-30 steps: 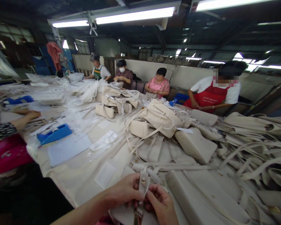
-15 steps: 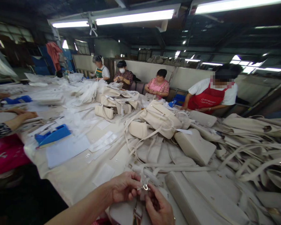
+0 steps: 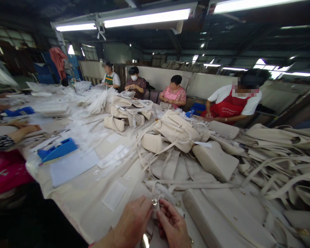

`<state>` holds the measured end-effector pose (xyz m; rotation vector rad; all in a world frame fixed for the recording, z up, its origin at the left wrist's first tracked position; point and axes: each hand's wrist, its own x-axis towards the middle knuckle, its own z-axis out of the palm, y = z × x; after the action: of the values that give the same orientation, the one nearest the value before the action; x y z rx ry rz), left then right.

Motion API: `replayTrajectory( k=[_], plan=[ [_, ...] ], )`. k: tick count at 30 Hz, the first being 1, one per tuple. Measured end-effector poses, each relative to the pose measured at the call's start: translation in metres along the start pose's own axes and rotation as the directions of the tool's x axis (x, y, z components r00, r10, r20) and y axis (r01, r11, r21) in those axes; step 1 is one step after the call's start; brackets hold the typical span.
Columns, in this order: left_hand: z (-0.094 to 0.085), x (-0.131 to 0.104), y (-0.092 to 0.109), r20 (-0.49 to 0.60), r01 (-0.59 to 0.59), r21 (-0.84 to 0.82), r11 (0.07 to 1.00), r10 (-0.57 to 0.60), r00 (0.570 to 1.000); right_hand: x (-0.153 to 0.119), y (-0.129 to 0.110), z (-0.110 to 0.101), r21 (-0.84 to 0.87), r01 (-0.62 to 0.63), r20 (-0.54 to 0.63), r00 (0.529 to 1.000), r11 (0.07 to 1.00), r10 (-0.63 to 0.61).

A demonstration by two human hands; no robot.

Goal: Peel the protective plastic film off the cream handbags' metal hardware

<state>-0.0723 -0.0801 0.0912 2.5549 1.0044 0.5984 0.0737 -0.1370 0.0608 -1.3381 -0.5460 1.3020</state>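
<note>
left hand (image 3: pixel 134 220): I've got its fingertips pinching the cream strap end (image 3: pixel 156 208) from the left, at the table's near edge.
right hand (image 3: pixel 173 225): my fingers pinch the same strap from the right; metal ring (image 3: pixel 154 201) sits just above both thumbs.
strap end: upright between my hands, over a cream bag panel (image 3: pixel 209 220).
mid table (image 3: pixel 88 196): clear plastic sleeves (image 3: pixel 113 156), blue tray (image 3: pixel 57 150) at left.
beyond: cream handbags (image 3: pixel 177 131) piled.
far side: four seated co-workers; one in a red apron (image 3: pixel 229 108).
</note>
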Motion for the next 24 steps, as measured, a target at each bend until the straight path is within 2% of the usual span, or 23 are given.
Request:
replayTrajectory(
  k=[3, 7, 10, 13, 15, 17, 20, 22, 24],
  plan=[
    [0.003, -0.001, -0.004, -0.013, -0.071, 0.123, 0.99, 0.073, 0.997, 0.002, 0.002, 0.001, -0.024, 0.012, 0.008, 1.0, 1.0, -0.012],
    [0.0, 0.003, -0.007, -0.01, -0.185, 0.16, 0.97, 0.188, 0.982, 0.005, 0.002, 0.003, -0.027, -0.012, 0.03, 0.999, 1.0, 0.013],
    [-0.006, 0.009, -0.011, 0.015, -0.292, 0.14, 0.946, 0.293, 0.956, 0.007, 0.001, 0.006, -0.033, -0.032, 0.052, 0.998, 0.999, 0.034],
    [-0.011, 0.013, -0.017, 0.058, -0.415, 0.126, 0.901, 0.411, 0.91, 0.007, 0.0, 0.007, -0.037, 0.003, 0.087, 0.996, 0.999, 0.0],
    [-0.011, 0.013, -0.02, 0.066, -0.448, 0.133, 0.884, 0.443, 0.894, 0.005, -0.001, 0.008, -0.052, 0.025, 0.113, 0.993, 0.998, -0.019],
    [-0.007, 0.012, -0.022, 0.05, -0.411, 0.139, 0.901, 0.408, 0.912, 0.003, -0.002, 0.009, -0.08, 0.048, 0.126, 0.991, 0.996, -0.038],
    [0.001, 0.015, -0.022, -0.001, -0.271, 0.113, 0.956, 0.273, 0.962, -0.002, -0.004, 0.011, -0.14, 0.041, 0.12, 0.993, 0.989, -0.024],
    [0.004, 0.021, -0.021, -0.026, -0.154, 0.079, 0.985, 0.157, 0.987, -0.007, -0.003, 0.013, -0.181, -0.021, 0.146, 0.988, 0.983, 0.048],
    [0.001, 0.029, -0.02, -0.014, -0.01, 0.034, 0.999, 0.011, 1.0, -0.013, 0.0, 0.014, -0.217, -0.083, 0.253, 0.958, 0.973, 0.138]
  ],
)
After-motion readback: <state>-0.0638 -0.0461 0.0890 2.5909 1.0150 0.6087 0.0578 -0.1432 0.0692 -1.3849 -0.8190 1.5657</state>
